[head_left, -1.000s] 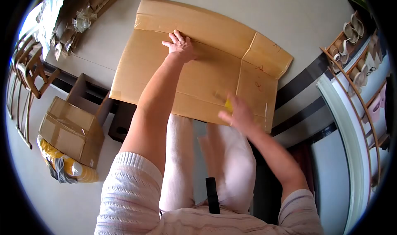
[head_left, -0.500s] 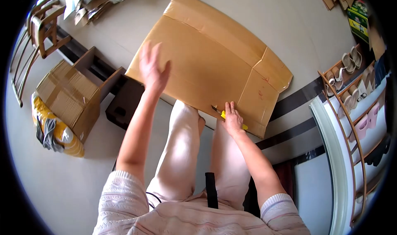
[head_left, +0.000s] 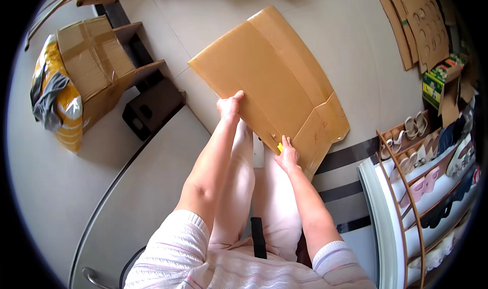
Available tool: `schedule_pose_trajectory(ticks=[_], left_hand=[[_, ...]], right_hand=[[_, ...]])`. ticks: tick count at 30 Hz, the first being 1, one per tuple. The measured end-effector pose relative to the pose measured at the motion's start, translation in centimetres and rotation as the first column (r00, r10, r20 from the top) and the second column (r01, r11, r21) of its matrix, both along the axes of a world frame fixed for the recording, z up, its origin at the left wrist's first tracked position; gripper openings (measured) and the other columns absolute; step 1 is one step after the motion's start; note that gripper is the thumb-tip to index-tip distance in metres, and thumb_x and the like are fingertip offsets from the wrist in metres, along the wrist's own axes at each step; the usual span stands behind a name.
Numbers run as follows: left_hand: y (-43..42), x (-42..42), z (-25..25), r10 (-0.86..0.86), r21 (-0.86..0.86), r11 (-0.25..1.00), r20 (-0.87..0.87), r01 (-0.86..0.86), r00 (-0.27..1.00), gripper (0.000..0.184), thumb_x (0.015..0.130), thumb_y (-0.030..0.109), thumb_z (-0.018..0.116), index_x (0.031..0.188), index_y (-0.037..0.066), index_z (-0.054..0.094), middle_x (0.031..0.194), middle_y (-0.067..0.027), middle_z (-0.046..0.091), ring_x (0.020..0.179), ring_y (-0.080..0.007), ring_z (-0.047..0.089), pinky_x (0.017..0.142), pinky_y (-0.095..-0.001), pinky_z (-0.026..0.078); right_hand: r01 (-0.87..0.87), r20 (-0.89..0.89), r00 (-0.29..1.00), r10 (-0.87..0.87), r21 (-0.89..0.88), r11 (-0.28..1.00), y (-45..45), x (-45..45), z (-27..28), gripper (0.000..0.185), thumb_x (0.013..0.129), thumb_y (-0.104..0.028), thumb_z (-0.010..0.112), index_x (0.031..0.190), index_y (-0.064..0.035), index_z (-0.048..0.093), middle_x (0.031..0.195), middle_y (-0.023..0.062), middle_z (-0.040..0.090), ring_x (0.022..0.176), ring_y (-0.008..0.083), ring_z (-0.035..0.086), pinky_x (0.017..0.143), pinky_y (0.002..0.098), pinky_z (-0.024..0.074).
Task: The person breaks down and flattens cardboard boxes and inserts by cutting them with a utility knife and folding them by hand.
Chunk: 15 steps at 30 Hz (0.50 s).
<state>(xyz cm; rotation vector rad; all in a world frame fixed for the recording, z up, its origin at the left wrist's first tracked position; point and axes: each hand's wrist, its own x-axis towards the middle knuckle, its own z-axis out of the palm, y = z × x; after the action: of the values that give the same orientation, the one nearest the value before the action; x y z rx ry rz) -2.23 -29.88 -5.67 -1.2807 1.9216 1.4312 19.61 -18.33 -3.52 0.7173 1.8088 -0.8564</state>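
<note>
A large flattened cardboard box point(head_left: 259, 70) slants across the space in front of my legs, with a folded flap along its far side and red marks near its right end. My left hand point(head_left: 230, 106) grips its near edge, thumb lying on top and fingers hidden underneath. Closer to the right end, my right hand point(head_left: 287, 155) is closed around a yellow utility knife point(head_left: 280, 147) and rests against the same edge. Most of the knife is covered by my hand. A small tear shows in the cardboard beside it.
On the left stand a taped carton point(head_left: 94, 60), a yellow plastic bag point(head_left: 68, 121) with grey cloth, and a dark box point(head_left: 152, 106). Flat cardboard sheets point(head_left: 422, 29) lean at the upper right. A shoe rack point(head_left: 414, 207) runs along the right, beside a green box point(head_left: 439, 83).
My left hand came down from above the cardboard and took hold of its near edge. The cardboard has turned slightly, and the view has shifted. My right hand still holds the knife.
</note>
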Motion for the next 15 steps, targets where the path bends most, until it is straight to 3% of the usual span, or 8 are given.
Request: schedule_pose_trajectory(ticks=[1, 3, 6, 9, 12, 15], left_hand=[[0.0, -0.1, -0.6, 0.050, -0.026, 0.998, 0.073, -0.048, 0.996, 0.040, 0.066, 0.005, 0.073, 0.100, -0.005, 0.055, 0.095, -0.0133, 0.062, 0.083, -0.0221, 0.060, 0.076, -0.0319, 0.049], [-0.4, 0.2, -0.9, 0.008, 0.030, 1.000, -0.036, -0.007, 0.999, 0.039, 0.067, 0.004, 0.073, 0.099, -0.007, 0.055, 0.093, -0.0152, 0.063, 0.082, -0.0227, 0.061, 0.075, -0.0320, 0.049], [-1.8, -0.3, -1.3, 0.013, 0.210, 0.977, 0.055, -0.024, 0.998, 0.038, 0.068, 0.003, 0.071, 0.100, -0.009, 0.055, 0.094, -0.0169, 0.062, 0.083, -0.0244, 0.061, 0.074, -0.0345, 0.051], [-3.3, -0.8, -1.9, 0.021, 0.304, 0.949, 0.187, -0.078, 0.982, 0.037, 0.069, 0.001, 0.070, 0.100, -0.010, 0.054, 0.094, -0.0184, 0.061, 0.083, -0.0271, 0.062, 0.073, -0.0379, 0.052], [-3.9, -0.9, -3.1, 0.042, 0.361, 0.929, 0.111, -0.079, 0.993, 0.036, 0.070, -0.001, 0.069, 0.100, -0.012, 0.053, 0.094, -0.0200, 0.061, 0.081, -0.0291, 0.062, 0.074, -0.0396, 0.053], [-5.3, -1.0, -4.1, 0.006, 0.336, 0.941, 0.130, -0.049, 0.992, 0.037, 0.070, -0.002, 0.069, 0.102, -0.009, 0.053, 0.094, -0.0182, 0.061, 0.084, -0.0276, 0.061, 0.074, -0.0391, 0.053]], right_hand=[[0.001, -0.010, 1.000, -0.001, 0.010, 1.000, 0.0, 0.0, -0.2, 0.087, 0.062, -0.017, 0.070, 0.137, -0.0064, 0.026, 0.139, 0.0161, 0.030, 0.110, 0.0313, 0.051, 0.091, 0.0386, 0.0434], [-0.017, -0.052, 0.998, 0.019, 0.044, 0.999, -0.5, 0.5, -0.5, 0.086, 0.062, -0.017, 0.070, 0.136, -0.0060, 0.027, 0.139, 0.0172, 0.031, 0.107, 0.0329, 0.052, 0.090, 0.0388, 0.0441], [-0.025, -0.082, 0.996, 0.034, 0.107, 0.994, -1.4, 0.7, -1.6, 0.086, 0.062, -0.017, 0.071, 0.136, -0.0051, 0.027, 0.138, 0.0195, 0.031, 0.105, 0.0349, 0.054, 0.089, 0.0392, 0.0450], [-0.026, -0.028, 0.999, 0.030, 0.137, 0.990, -2.8, 0.3, -1.1, 0.086, 0.064, -0.016, 0.070, 0.136, -0.0036, 0.024, 0.137, 0.0221, 0.030, 0.103, 0.0363, 0.054, 0.087, 0.0396, 0.0461], [-0.021, 0.053, 0.999, 0.012, 0.173, 0.985, -3.7, -1.2, -1.1, 0.081, 0.067, -0.016, 0.068, 0.135, -0.0046, 0.026, 0.139, 0.0213, 0.028, 0.102, 0.0356, 0.055, 0.086, 0.0400, 0.0465], [-0.069, 0.013, 0.998, 0.068, 0.221, 0.973, -5.2, -0.3, -2.4, 0.071, 0.071, -0.017, 0.066, 0.132, -0.0056, 0.033, 0.125, 0.0237, 0.045, 0.095, 0.0366, 0.057, 0.082, 0.0417, 0.0472]])
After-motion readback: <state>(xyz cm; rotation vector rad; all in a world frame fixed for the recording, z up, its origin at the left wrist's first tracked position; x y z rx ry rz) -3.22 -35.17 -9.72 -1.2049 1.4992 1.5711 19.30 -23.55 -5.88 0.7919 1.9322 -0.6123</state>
